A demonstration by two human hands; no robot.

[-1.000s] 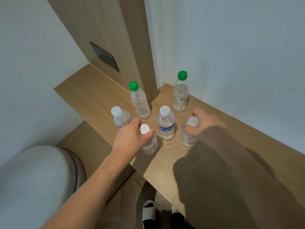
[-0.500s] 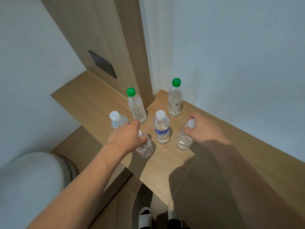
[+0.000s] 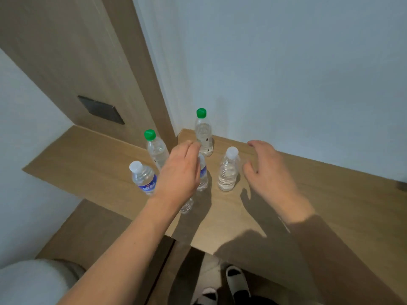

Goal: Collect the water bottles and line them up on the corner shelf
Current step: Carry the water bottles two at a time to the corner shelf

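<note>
Several clear water bottles stand on the wooden corner shelf point(image 3: 319, 194). Two have green caps: one point(image 3: 203, 133) in the corner, one point(image 3: 155, 149) to its left. A white-capped bottle with a blue label point(image 3: 144, 178) stands at the left, and a plain white-capped bottle point(image 3: 229, 170) at the right. My left hand point(image 3: 178, 172) hovers open over two more bottles: a blue-labelled one point(image 3: 203, 172) and one near the shelf edge point(image 3: 187, 206), both mostly hidden. My right hand point(image 3: 268, 170) is open just right of the plain bottle, not touching it.
White walls meet behind the shelf, beside a wooden panel point(image 3: 72, 62) with a dark plate point(image 3: 101, 110). A lower wooden ledge point(image 3: 88, 230) and a white rounded object point(image 3: 28, 282) lie bottom left. My feet in slippers point(image 3: 235, 280) stand below the shelf edge.
Both hands let go of the white-capped bottles they were gripping by the top and lifted off them, fingers now spread. The camera tilted up.
</note>
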